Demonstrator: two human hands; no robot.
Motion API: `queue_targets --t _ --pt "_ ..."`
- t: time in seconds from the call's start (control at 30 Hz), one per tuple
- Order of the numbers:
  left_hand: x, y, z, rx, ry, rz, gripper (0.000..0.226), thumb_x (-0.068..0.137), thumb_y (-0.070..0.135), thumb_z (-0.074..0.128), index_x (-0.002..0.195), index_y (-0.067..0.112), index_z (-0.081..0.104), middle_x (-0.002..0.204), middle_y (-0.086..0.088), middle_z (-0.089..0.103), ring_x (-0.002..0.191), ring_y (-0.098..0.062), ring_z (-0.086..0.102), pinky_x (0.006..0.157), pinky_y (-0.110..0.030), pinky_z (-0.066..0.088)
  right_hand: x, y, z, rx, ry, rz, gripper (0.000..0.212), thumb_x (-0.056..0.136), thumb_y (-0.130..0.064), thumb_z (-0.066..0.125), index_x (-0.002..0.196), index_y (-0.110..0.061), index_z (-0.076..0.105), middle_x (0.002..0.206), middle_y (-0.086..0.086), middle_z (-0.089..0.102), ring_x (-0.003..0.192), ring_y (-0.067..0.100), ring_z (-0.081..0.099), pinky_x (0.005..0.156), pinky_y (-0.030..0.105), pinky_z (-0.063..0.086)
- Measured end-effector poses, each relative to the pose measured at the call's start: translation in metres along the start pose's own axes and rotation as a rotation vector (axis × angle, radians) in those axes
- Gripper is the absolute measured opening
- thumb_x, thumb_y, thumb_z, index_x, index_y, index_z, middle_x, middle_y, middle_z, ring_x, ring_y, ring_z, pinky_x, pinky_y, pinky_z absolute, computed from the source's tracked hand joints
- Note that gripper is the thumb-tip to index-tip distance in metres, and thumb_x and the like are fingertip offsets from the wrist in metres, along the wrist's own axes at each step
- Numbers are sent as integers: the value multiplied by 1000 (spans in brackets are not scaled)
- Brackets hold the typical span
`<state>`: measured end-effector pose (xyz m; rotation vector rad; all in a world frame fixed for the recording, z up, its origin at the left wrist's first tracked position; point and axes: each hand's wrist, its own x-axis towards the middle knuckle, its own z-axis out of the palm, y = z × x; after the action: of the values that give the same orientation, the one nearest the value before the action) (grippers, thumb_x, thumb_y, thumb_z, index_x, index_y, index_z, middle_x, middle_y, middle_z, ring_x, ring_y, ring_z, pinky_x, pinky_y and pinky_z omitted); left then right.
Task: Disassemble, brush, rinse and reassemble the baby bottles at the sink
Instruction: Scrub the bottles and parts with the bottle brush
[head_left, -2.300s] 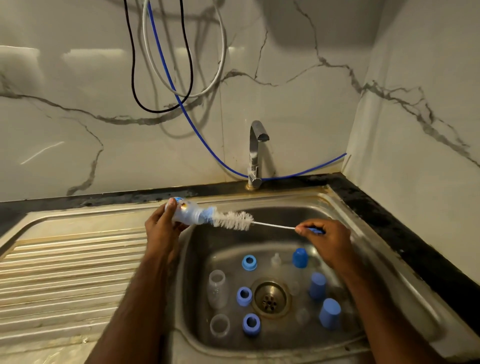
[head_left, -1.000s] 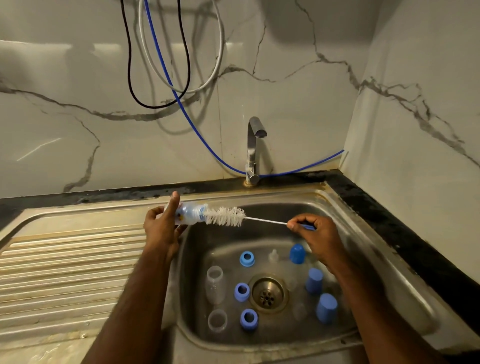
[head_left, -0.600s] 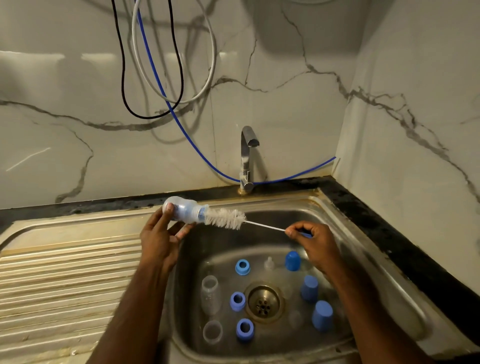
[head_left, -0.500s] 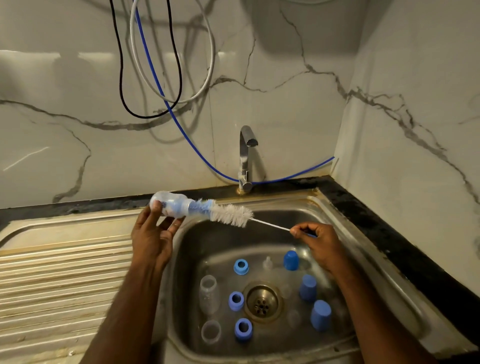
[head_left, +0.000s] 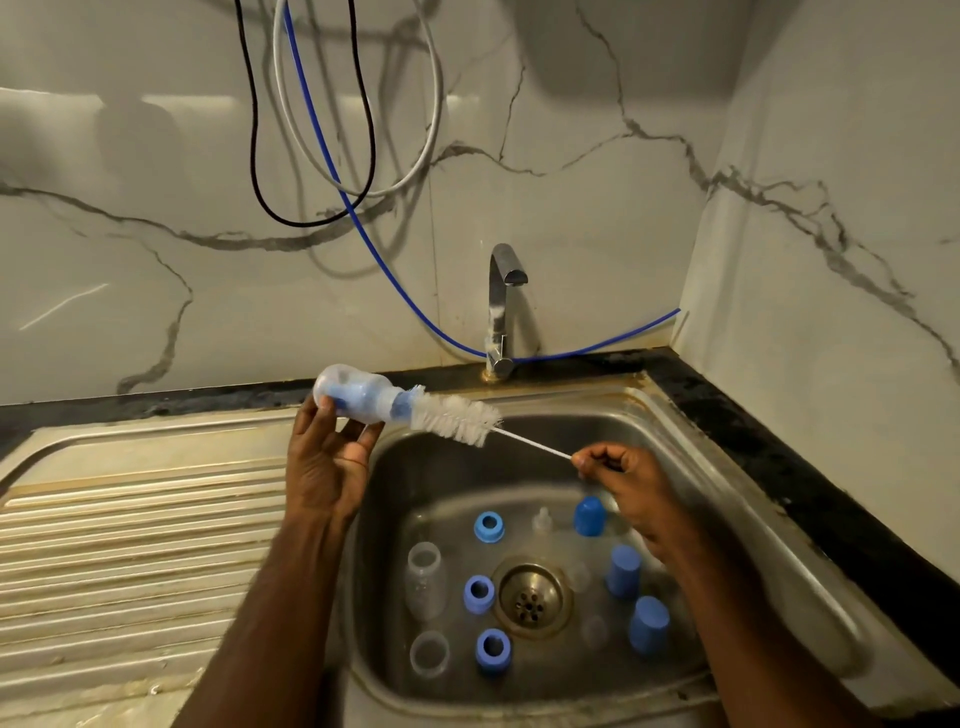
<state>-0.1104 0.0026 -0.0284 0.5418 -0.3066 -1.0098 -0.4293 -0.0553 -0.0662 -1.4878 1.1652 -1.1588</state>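
Observation:
My left hand (head_left: 324, 462) holds a clear baby bottle (head_left: 358, 395) sideways with its fingertips, above the sink's left rim. A white bottle brush (head_left: 457, 418) pokes into the bottle's mouth, its blue tip inside. My right hand (head_left: 618, 475) pinches the brush's thin wire handle over the basin. On the sink floor lie two more clear bottles (head_left: 426, 577), three blue collar rings (head_left: 488, 526), three blue caps (head_left: 647, 623) and clear teats (head_left: 542, 519).
The steel sink (head_left: 753, 519) has a drain (head_left: 531, 600) in the middle and a ribbed draining board (head_left: 130, 545) to the left. A tap (head_left: 501, 306) stands behind, with no water running. Cables (head_left: 311, 156) hang on the marble wall.
The bottle has moved up and left, tilting its base higher. The brush has slid partly out, so more bristles show outside the bottle's mouth.

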Motion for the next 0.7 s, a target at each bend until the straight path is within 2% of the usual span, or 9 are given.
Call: queue_targets --t 0.07,0.1,0.17,0.27,0.37,0.43,0.5,0.57,0.7 --pt "5 2 -6 -7 -2 7 44 95 18 67 137 12 55 136 -20 60 124 -39 61 84 -43 61 3 1 -5 1 20 18 11 90 -8 69 84 -16 73 79 0 72 75 3 66 74 17 51" --pt "6 1 -7 14 0 9 37 98 17 62 134 14 57 136 -20 60 123 -38 62 81 -42 62 2 1 -3 -21 4 28 11 91 -9 69 85 -16 73 79 1 72 75 4 66 73 16 51" --pt "3 -3 -2 65 -18 -4 44 91 20 71 132 15 58 141 -20 57 124 -38 61 84 -44 61 -1 1 7 -54 -36 36 8 91 -11 69 86 -16 73 78 0 70 76 5 65 71 15 51" --pt "-5 -3 4 237 -32 -12 88 66 40 92 141 15 53 140 -17 58 124 -37 61 95 -51 57 -2 1 7 -69 18 41 6 91 -12 69 87 -16 73 81 -2 72 82 9 66 76 21 50" --pt "0 3 -2 439 -25 -71 58 87 60 66 129 20 61 124 -11 68 113 -32 68 91 -47 58 1 0 -10 -105 87 -34 7 89 -10 72 87 -16 73 85 -2 74 83 5 68 79 20 49" --pt "4 4 -3 557 -30 -89 58 84 67 63 123 24 61 123 -12 67 108 -33 69 88 -48 58 -1 -3 -9 -200 29 -93 8 89 -10 72 87 -18 73 86 -2 73 82 2 67 79 17 50" --pt "4 4 2 661 -4 -66 54 79 61 68 118 25 57 123 -11 63 107 -34 68 92 -52 56 -2 -4 -5 -242 -3 -116 8 88 -11 72 88 -19 72 86 -2 73 83 1 67 78 17 51" --pt "6 9 -3 672 -26 -81 56 81 49 71 125 18 56 127 -15 61 108 -36 67 90 -50 58 -1 -5 -10 -216 30 -104 10 88 -10 73 87 -20 73 85 -4 73 82 0 67 78 16 50" --pt "10 17 -18 399 -133 -76 51 95 18 63 144 9 48 138 -21 58 117 -36 64 82 -38 62 -1 -6 -21 -156 91 -8 9 89 -11 72 87 -20 73 86 -5 73 86 5 67 76 17 47"
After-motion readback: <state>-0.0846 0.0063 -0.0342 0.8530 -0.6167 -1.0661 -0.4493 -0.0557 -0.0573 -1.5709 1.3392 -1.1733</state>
